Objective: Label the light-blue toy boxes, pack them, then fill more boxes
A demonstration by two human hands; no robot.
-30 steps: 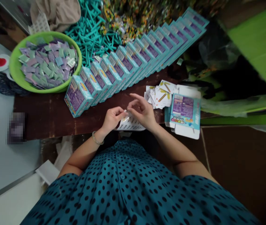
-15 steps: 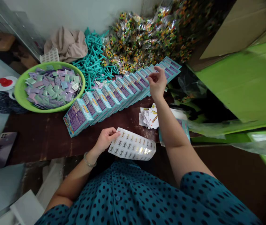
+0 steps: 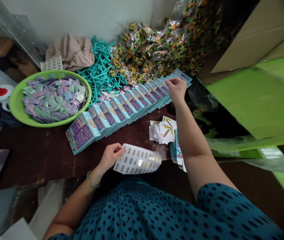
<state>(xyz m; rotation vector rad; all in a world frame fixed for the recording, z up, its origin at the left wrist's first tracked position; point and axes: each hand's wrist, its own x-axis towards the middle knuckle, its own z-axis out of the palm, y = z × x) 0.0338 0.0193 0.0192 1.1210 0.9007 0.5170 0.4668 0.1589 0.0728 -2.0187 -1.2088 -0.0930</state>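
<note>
Brown table (image 3: 41, 160), hands (image 3: 110, 156) well apart.

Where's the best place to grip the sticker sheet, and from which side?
I'd pinch the sticker sheet at its upper left corner, coming from the left, where the left hand already holds it. The sheet is thin and its right end curves, so a small edge pinch should suit it and leave most of the printed rows uncovered.
</note>
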